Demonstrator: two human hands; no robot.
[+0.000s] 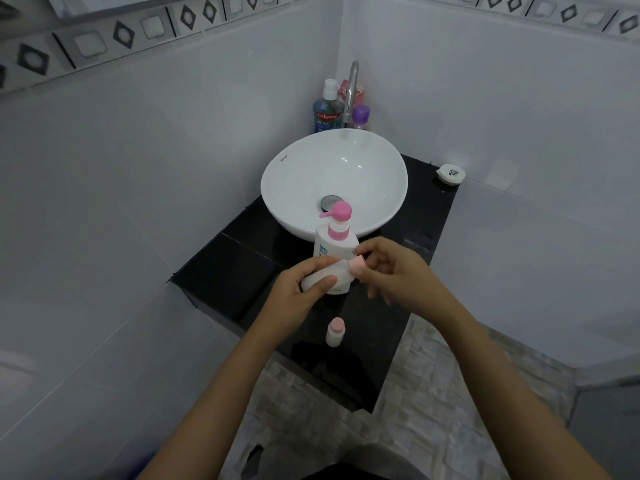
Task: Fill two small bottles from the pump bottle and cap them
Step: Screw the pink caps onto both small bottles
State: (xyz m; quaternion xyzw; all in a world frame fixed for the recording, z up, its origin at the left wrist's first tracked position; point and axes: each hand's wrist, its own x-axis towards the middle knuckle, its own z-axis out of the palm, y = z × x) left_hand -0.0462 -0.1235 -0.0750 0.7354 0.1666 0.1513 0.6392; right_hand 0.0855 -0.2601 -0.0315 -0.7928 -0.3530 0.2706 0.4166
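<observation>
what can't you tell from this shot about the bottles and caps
Head view only:
- How full the held small bottle is: the left hand covers much of it.
- Whether its pink cap is screwed tight or loose: the right hand fingers hide the joint.
- The fill level of the small bottle on the counter: too small and opaque.
- The pump bottle label: too small, partly hidden.

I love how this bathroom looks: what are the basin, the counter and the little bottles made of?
Basin: likely glazed ceramic, glossy white with sharp highlights. Counter: probably polished stone or tile, black and reflective. Held bottle and standing bottle: seemingly matte whitish plastic with pink caps.
</observation>
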